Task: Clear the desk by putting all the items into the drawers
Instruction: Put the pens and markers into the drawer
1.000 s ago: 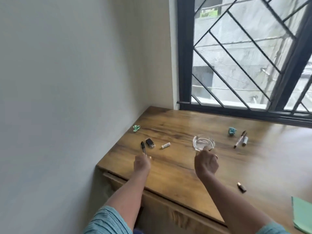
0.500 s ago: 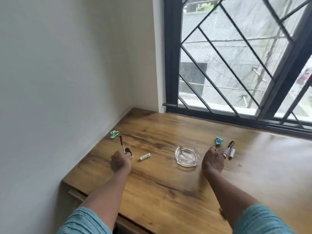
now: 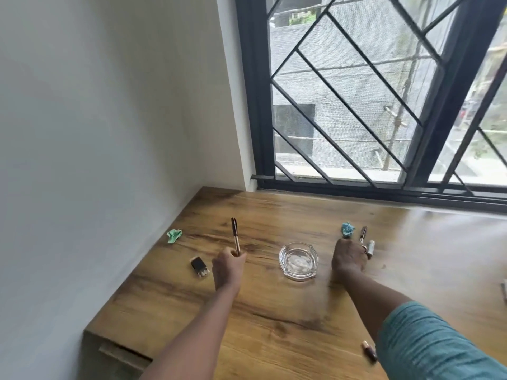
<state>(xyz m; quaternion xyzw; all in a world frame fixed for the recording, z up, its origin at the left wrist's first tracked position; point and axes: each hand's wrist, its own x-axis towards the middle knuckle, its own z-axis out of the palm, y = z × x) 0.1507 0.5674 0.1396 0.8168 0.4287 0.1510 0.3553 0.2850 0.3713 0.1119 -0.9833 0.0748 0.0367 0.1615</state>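
Observation:
My left hand (image 3: 229, 266) is shut on a dark pen (image 3: 234, 234) and holds it upright above the wooden desk (image 3: 274, 314). A small black box (image 3: 199, 266) lies just left of that hand. A glass ashtray (image 3: 298, 260) sits between my hands. My right hand (image 3: 349, 257) rests knuckles up at the near end of a second pen (image 3: 363, 232), beside a small white tube (image 3: 371, 246). Its fingertips are hidden, so the grip is unclear. A blue paper ball (image 3: 347, 229) and a green paper scrap (image 3: 174, 235) lie farther back.
A small brown tube (image 3: 369, 351) lies near the front edge by my right sleeve. A drawer front (image 3: 123, 355) shows below the desk's left corner. A white wall bounds the left side and a barred window (image 3: 356, 105) the back.
My left hand has lifted the dark pen upright and moved right of the black box. The small white stick near it is no longer visible. My right hand has stayed by the second pen.

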